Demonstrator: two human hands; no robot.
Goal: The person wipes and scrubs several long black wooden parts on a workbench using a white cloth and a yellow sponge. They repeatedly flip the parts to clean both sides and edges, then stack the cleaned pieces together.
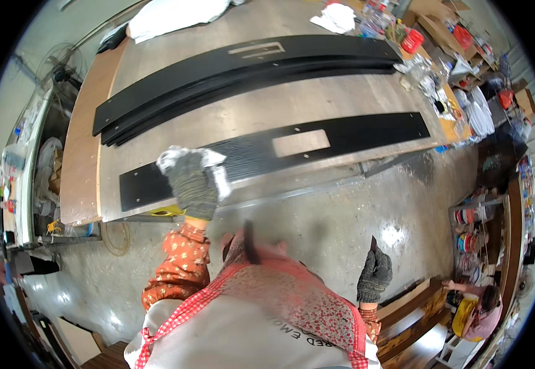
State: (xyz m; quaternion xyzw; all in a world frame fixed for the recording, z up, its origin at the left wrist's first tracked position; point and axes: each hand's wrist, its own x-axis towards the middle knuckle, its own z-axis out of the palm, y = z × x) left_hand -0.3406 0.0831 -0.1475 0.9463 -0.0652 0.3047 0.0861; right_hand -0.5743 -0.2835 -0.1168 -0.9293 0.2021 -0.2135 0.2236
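Observation:
My left hand (191, 187), in a dark grey knit glove, is closed on a crumpled white cloth (217, 166). It presses the cloth onto the left part of a long black panel (218, 166) lying along the table's near edge. This panel has a rectangular cutout near its middle and small holes. My right hand (375, 275), gloved alike, is held low at my right side, away from the table. Its fingers are closed around a small dark pointed piece (374, 243), whose kind I cannot make out.
Behind lies a stack of black panels (175, 95) on the wooden table (230, 126). A white bundle (178, 18) sits at the far left. Bottles, a red can (412, 40) and rags crowd the right end. At lower right a person (478, 310) is beside shelves of spools (466, 242).

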